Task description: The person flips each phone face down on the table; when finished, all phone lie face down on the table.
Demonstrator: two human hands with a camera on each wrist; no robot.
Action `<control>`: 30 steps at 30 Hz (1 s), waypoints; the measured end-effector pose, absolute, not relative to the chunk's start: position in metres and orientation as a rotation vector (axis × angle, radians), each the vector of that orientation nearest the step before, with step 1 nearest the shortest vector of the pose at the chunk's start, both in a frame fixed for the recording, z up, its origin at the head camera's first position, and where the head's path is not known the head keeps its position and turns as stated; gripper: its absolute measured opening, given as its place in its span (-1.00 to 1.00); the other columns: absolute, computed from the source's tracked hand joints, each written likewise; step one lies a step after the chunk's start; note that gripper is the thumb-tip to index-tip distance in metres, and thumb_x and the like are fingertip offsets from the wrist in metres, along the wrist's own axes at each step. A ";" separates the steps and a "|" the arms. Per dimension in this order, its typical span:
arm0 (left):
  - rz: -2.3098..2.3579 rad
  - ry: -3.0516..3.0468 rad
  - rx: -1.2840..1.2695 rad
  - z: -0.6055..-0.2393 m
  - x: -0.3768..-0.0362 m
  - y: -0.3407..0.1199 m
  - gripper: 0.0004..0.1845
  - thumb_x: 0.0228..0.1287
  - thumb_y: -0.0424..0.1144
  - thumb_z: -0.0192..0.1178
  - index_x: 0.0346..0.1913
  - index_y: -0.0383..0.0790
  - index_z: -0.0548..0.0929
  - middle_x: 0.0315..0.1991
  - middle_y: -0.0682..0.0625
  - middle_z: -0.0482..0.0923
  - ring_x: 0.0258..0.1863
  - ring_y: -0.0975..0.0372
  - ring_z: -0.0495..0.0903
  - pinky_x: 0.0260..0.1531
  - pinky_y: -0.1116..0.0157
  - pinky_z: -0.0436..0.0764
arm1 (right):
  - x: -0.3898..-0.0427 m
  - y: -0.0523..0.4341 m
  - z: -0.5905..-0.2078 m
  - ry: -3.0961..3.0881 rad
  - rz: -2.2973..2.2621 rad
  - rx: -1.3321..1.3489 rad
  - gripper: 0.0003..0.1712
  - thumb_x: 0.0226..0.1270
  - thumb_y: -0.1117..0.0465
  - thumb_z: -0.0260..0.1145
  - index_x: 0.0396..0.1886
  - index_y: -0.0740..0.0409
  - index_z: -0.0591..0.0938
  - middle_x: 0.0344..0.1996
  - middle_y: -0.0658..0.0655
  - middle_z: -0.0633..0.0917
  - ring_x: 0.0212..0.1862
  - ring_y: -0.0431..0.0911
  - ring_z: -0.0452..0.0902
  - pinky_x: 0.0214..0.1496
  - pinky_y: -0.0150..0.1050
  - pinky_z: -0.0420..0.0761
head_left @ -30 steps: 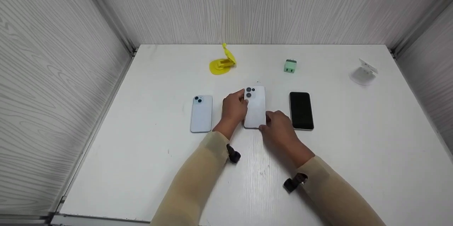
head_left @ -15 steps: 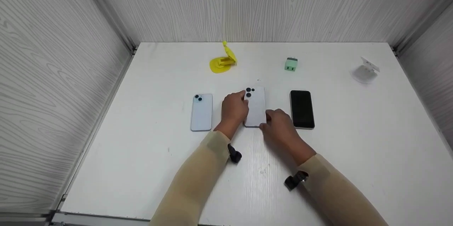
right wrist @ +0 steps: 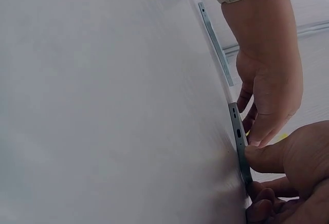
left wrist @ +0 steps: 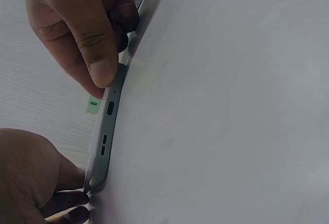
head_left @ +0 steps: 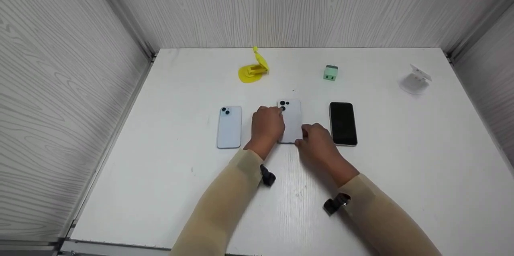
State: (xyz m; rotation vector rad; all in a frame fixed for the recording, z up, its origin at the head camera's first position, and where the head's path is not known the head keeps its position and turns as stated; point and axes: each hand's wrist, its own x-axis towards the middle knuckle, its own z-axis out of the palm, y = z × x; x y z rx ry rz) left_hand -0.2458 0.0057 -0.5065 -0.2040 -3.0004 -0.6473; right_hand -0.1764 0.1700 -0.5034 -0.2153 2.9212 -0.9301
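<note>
1. The left hand (head_left: pixel 267 127) pinches the left edge of the white phone (head_left: pixel 292 121), lying face down on the tabletop (head_left: pixel 168 127).
2. The right hand (head_left: pixel 317 141) clamps its near right corner, so each grip steadies one side.
3. The blue phone (head_left: pixel 229 126) lies outside the left grip, the black phone (head_left: pixel 343 123) outside the right.

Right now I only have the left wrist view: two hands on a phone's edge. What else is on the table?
Observer: Two more phones flank it, a pale blue phone to its left and a black phone to its right.
Operator: Is the held one face up?
Observer: No, the white phone lies camera side up.
Operator: Where is each hand?
Observer: The left hand grips its left edge; the right hand pinches its near right corner.
</note>
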 end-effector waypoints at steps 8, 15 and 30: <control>-0.436 -3.020 -0.281 -0.507 -0.244 0.007 -0.70 0.65 -0.16 0.18 0.09 -0.19 0.88 -0.10 -0.06 0.88 0.02 0.04 0.79 0.12 0.06 0.76 | -0.173 0.175 -0.503 2.916 -0.965 -0.223 -0.81 0.44 0.26 0.42 -0.29 0.26 0.58 -0.35 0.17 0.54 -0.24 0.02 0.41 -0.15 -0.06 0.46; -0.474 -3.011 -0.255 -0.504 -0.245 0.008 -0.71 0.65 -0.18 0.19 -0.03 -0.22 0.90 -0.18 -0.07 0.87 -0.04 0.06 0.80 0.06 0.08 0.77 | -0.169 0.195 -0.492 2.911 -1.007 -0.109 -0.37 0.55 0.19 0.41 0.44 0.49 0.55 0.10 0.41 0.73 0.18 0.26 0.68 0.28 0.18 0.67; -0.499 -3.040 -0.221 -0.504 -0.245 0.007 -0.71 0.66 -0.15 0.18 0.03 -0.19 0.88 -0.15 -0.06 0.85 -0.03 0.07 0.75 0.07 0.06 0.73 | -0.169 0.289 -0.484 2.919 -0.909 0.110 -0.22 0.64 0.08 0.32 0.55 0.57 0.38 0.35 0.62 0.54 0.42 0.48 0.45 0.45 0.35 0.48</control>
